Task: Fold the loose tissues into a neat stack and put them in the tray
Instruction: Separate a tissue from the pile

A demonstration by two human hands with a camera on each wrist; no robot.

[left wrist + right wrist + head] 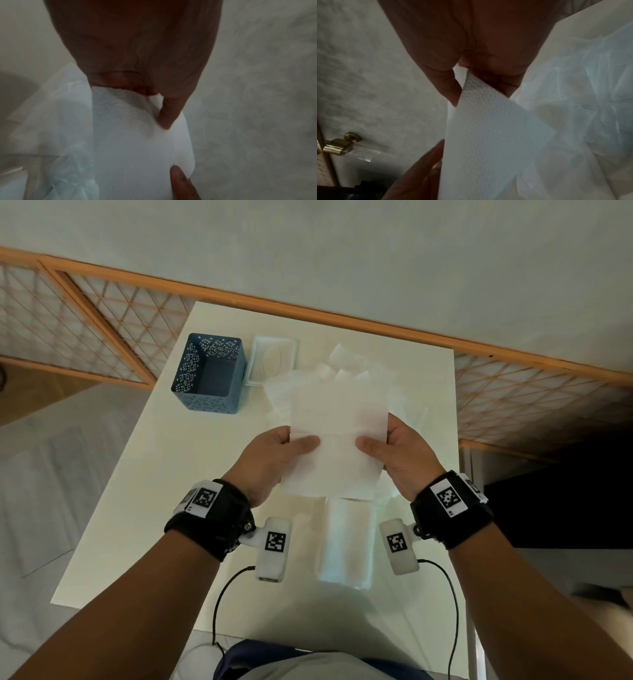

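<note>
Now both the left hand [274, 453] and right hand [399, 451] pinch one tissue [337, 440] by its side edges. Bring the edges together evenly, crease flat, then lay it on the folded stack [346, 542].

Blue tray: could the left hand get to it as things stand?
Probably yes, once freed. The left hand now pinches the tissue; bare table lies between it and the blue tray, with nothing in the way.
</note>
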